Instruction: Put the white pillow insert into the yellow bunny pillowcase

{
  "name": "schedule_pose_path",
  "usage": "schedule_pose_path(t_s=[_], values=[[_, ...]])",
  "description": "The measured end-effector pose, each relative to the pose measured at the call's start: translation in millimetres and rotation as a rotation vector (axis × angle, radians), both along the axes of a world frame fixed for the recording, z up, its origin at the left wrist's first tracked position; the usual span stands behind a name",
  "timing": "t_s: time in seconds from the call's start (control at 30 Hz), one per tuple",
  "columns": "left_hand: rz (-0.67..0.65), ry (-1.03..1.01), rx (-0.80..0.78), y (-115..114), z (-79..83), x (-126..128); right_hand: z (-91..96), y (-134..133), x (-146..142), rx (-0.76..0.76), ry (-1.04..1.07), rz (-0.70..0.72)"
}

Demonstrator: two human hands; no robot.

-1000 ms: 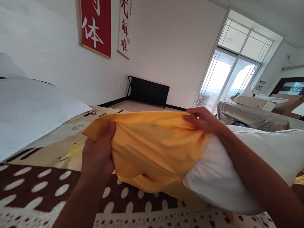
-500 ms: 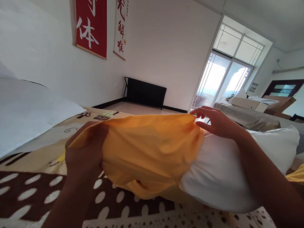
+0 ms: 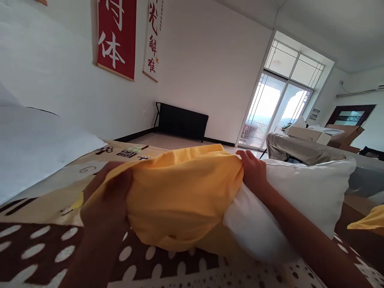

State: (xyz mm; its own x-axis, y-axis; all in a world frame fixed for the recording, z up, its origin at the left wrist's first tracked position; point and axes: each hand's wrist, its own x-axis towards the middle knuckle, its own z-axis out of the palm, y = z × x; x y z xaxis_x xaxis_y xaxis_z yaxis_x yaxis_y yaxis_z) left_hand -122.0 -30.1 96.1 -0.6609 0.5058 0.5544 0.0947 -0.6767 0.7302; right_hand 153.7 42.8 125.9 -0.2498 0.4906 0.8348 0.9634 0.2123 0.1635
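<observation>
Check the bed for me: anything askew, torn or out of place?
Nothing torn or spilled. The yellow pillowcase sits bunched and wrinkled over one end of the white pillow, whose other end is bare; the left hand and right hand grip it. A second yellow cloth lies apart at the right edge.

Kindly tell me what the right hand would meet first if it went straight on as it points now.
The yellow pillowcase: the right hand points leftward, already at its open edge over the white pillow. Depth is unclear, but that fabric looks first.
</observation>
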Motion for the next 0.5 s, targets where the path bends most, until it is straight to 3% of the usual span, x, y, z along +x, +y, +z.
schedule_pose_path(t_s=[0.07,0.17,0.27,0.37,0.5], values=[[-0.096,-0.092,-0.018,1,-1.3,1,5.3,6,7,0.014,0.077,0.025],[-0.107,-0.15,-0.069,-1,-0.1,5,13.7,13,24,-0.031,0.187,0.112],[-0.109,-0.148,-0.092,-11,5.5,11,23.8,22,37,-0.306,0.192,0.103],[-0.046,-0.098,-0.112,-24,13.1,20,33.8,31,42,-0.51,0.085,-0.063],[-0.036,-0.113,-0.139,-25,13.3,21,43.5,39,46,-0.409,-0.039,-0.289]])
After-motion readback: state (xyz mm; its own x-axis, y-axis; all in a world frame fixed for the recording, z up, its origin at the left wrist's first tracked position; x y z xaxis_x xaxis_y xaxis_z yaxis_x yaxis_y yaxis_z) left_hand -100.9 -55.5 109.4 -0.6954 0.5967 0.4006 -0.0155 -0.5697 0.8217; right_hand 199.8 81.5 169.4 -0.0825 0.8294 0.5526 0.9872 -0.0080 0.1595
